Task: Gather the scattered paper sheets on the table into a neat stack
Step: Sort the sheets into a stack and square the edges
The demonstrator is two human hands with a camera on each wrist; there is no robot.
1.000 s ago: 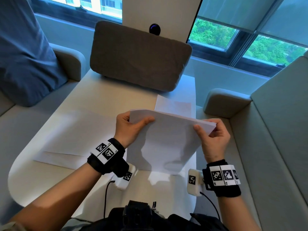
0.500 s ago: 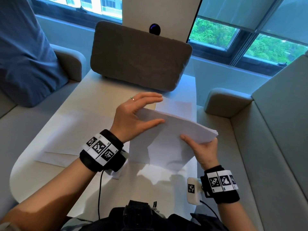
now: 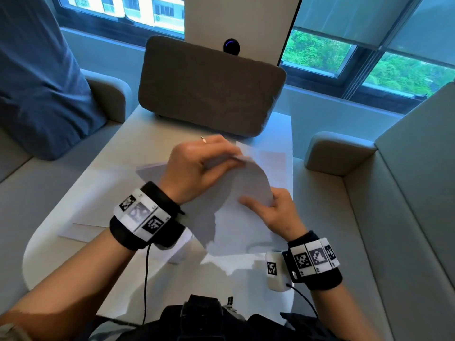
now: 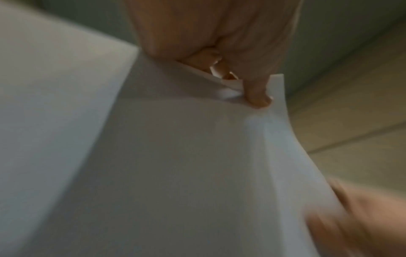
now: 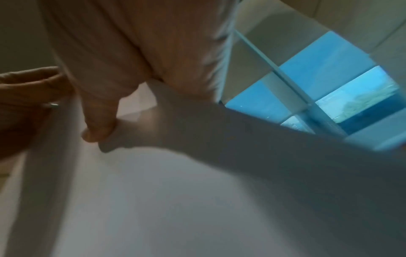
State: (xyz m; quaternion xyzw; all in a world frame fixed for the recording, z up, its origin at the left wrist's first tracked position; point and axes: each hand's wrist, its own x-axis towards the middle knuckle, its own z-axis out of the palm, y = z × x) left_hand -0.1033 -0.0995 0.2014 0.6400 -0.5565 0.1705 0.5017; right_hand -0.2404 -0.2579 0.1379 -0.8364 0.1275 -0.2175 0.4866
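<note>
Two hands work over a pale table (image 3: 138,134) with a rounded near corner, and both have hold of the same bundle of white paper sheets (image 3: 236,217), raised off the tabletop and bowed into a curve; how many sheets the bundle contains cannot be counted, though the left-wrist view shows at least two separate edges at its top corner. The left hand (image 3: 197,166), wearing a ring, curls over the bundle's far upper edge, its thumb and fingers pinching the corner, and the left-wrist view shows a fingertip (image 4: 259,99) pressed against the paper there. The right hand (image 3: 275,212) grips the bundle's right side lower down, thumb laid flat across the front face and the other fingers hidden behind the sheets. Three more loose sheets lie flat on the table: one sheet (image 3: 266,158) beyond the hands, just in front of a grey cushion (image 3: 209,87), and two overlapping sheets (image 3: 98,205) at the left, near the table's edge. Each wrist carries one black band with square black-and-white markers. Pale sofa seating flanks the table on both sides, and a blue pillow (image 3: 41,77) leans at the left.
</note>
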